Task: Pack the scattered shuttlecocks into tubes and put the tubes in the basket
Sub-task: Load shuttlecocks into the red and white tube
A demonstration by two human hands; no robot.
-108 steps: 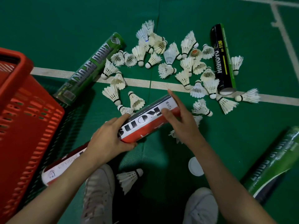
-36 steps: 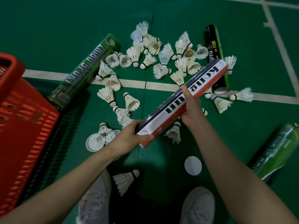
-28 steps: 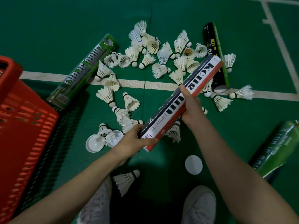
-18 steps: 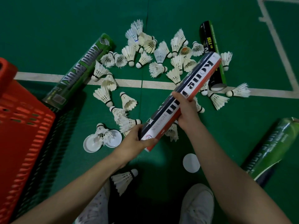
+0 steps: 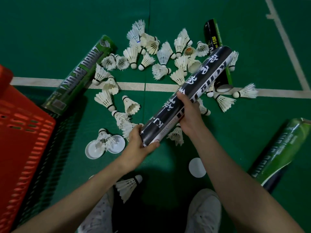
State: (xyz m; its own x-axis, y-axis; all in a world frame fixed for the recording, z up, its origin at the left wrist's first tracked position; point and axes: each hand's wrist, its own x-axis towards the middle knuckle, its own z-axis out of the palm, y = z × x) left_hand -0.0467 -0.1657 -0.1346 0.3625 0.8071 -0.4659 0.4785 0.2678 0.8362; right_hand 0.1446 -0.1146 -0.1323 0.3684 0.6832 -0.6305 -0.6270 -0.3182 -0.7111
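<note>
Black and white tube (image 5: pixel 186 96) in the middle of the frame, slanted, up off the green floor (image 5: pixel 50 31). Near end gripped by the left hand (image 5: pixel 139 146), fingers curled round it. Middle gripped by the right hand (image 5: pixel 189 111), fingers wrapped round. White shuttlecocks (image 5: pixel 162 55) lying all over the floor behind. Red basket (image 5: pixel 25 132) at the left edge.

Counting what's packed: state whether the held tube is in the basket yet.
Out. Left hand and right hand hold the tube slanted over the shuttlecocks, apart from the basket.
</note>
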